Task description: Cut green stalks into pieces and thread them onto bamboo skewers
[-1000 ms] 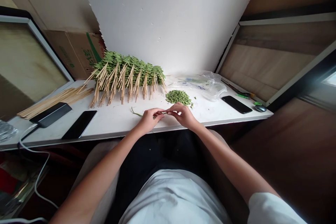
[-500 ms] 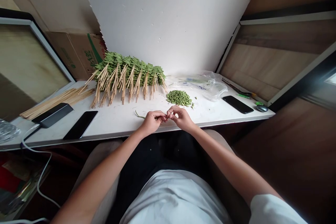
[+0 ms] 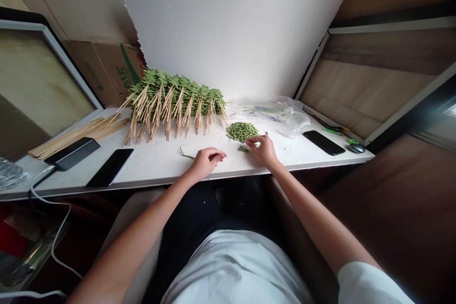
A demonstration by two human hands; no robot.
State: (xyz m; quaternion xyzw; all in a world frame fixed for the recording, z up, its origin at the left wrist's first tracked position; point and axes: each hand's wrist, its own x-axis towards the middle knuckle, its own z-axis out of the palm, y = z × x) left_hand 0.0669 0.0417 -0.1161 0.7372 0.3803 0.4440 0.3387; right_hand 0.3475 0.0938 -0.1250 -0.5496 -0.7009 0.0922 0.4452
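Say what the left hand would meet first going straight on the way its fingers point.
Most likely the few cut green pieces beside the right hand, though the left hand may pass above them; depth is unclear.

Both forearms reach forward; the left hand [image 3: 207, 161] curls, fingertips together, and the right hand [image 3: 261, 150] pinches, palm down, well apart.

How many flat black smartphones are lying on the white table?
2: the left phone lies beside the black box-shaped device; the right phone lies near the grey computer mouse.
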